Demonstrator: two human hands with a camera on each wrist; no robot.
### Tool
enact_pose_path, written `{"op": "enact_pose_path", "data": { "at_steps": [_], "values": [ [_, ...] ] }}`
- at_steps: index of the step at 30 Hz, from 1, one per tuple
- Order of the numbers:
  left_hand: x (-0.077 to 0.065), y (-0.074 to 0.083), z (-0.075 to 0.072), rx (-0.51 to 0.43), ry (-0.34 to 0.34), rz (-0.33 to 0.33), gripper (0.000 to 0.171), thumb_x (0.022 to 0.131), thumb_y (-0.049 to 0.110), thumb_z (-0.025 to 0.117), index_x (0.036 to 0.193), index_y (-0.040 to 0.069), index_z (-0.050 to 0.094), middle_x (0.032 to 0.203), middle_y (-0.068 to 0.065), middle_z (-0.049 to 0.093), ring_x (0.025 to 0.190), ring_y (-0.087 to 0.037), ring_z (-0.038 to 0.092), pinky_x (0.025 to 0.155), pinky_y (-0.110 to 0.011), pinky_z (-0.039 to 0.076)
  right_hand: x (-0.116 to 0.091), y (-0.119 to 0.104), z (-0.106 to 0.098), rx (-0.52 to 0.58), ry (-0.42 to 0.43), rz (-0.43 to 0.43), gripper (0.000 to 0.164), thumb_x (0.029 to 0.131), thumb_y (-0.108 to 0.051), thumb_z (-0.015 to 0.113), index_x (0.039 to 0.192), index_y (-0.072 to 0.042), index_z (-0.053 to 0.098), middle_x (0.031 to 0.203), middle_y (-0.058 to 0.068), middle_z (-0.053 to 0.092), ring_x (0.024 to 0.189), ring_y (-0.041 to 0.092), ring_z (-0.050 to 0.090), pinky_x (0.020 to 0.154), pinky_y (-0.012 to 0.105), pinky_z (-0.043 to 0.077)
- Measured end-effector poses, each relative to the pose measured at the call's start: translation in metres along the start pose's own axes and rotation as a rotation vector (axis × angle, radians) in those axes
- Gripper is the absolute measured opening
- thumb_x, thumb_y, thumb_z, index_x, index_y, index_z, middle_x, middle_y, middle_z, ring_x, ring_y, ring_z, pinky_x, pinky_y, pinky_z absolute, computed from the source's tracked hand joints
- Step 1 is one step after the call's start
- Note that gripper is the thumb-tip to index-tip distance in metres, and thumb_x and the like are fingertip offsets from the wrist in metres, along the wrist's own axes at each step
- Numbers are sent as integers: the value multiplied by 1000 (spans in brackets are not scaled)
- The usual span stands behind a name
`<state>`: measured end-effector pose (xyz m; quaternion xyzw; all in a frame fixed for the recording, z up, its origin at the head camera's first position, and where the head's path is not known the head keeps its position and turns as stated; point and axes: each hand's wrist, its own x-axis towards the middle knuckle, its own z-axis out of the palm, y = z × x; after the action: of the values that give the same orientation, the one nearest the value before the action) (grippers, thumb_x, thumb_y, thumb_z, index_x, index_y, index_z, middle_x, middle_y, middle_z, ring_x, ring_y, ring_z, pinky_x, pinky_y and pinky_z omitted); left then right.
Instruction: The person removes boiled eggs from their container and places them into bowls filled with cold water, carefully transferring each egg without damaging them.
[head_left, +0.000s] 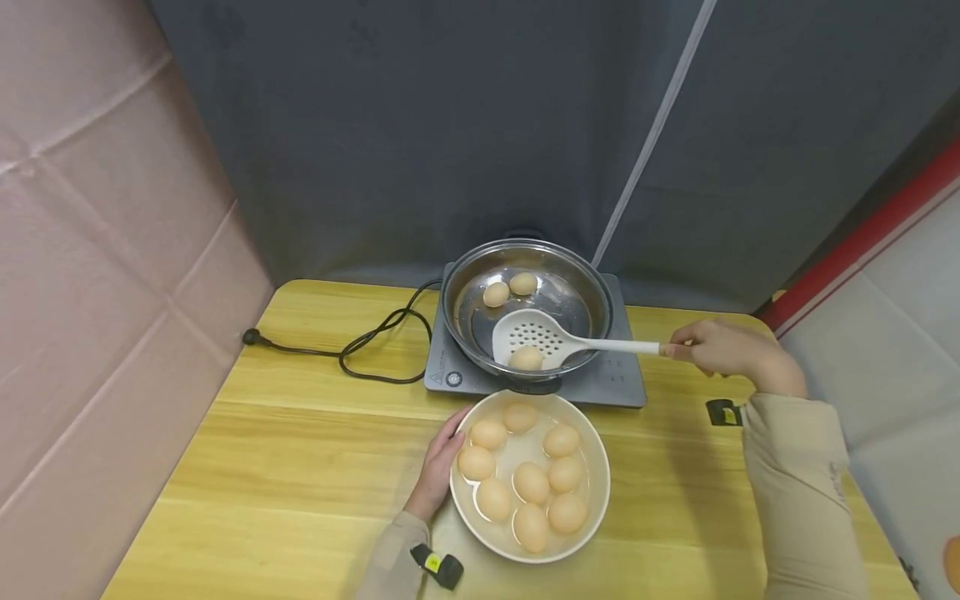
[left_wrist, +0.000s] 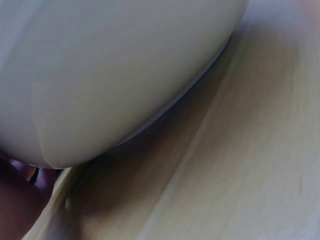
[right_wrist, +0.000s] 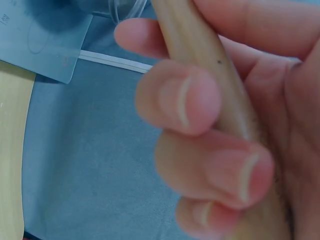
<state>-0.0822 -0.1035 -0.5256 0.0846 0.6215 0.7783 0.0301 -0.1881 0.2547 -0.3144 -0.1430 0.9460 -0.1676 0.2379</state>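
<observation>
My right hand (head_left: 716,348) grips a white slotted skimmer (head_left: 622,345) by its handle; in the right wrist view the fingers curl round a wooden handle (right_wrist: 200,50). Over the steel pan (head_left: 604,312), the skimmer's perforated head carries one brown egg (head_left: 527,358). Two more eggs, one of them a left egg (head_left: 496,294), lie in the pan behind it. At the left side of a cream bowl (head_left: 602,475), my left hand (head_left: 438,467) holds the rim. Several eggs (head_left: 531,482) sit in water inside that bowl. The left wrist view is mostly the bowl's outer wall (left_wrist: 110,75).
Under the pan is a flat grey induction cooktop (head_left: 626,379). Its black cord (head_left: 367,337) loops leftward across the wooden table (head_left: 300,467) to a plug (head_left: 252,337). A dark grey curtain (head_left: 420,150) hangs behind, and a pink wall covering (head_left: 97,250) stands left.
</observation>
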Motion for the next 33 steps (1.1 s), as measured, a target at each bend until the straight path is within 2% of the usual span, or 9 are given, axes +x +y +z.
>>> {"op": "enact_pose_path", "data": {
  "at_steps": [5,18,25,33],
  "values": [
    [0,-1,0,4,2,2,44,97,14,31,137,-6,30,144,-20,30,133,-33,26,107,-17,25,0,0,1,26,-19,6,30,92,-31,47,104,-6,59,52,-1,42,43,11,32,38,23,28],
    [-1,-1,0,5,15,-14,44,97,14,31,137,-4,32,143,-19,31,133,-32,27,106,-15,25,3,-4,4,107,-51,21,31,93,-33,46,89,-4,58,49,-2,39,40,11,26,36,22,25],
    [-1,1,0,0,3,-6,45,98,15,31,137,-6,29,144,-20,30,133,-33,26,108,-20,24,2,-4,4,109,-64,25,32,94,-33,46,84,-4,55,50,-2,39,40,10,27,36,21,25],
    [1,-1,0,-2,6,-7,45,98,14,31,137,-7,29,143,-20,31,133,-32,27,107,-17,25,1,-2,3,117,-55,13,32,94,-32,46,83,-3,55,50,-2,38,40,10,27,36,21,25]
  ]
}}
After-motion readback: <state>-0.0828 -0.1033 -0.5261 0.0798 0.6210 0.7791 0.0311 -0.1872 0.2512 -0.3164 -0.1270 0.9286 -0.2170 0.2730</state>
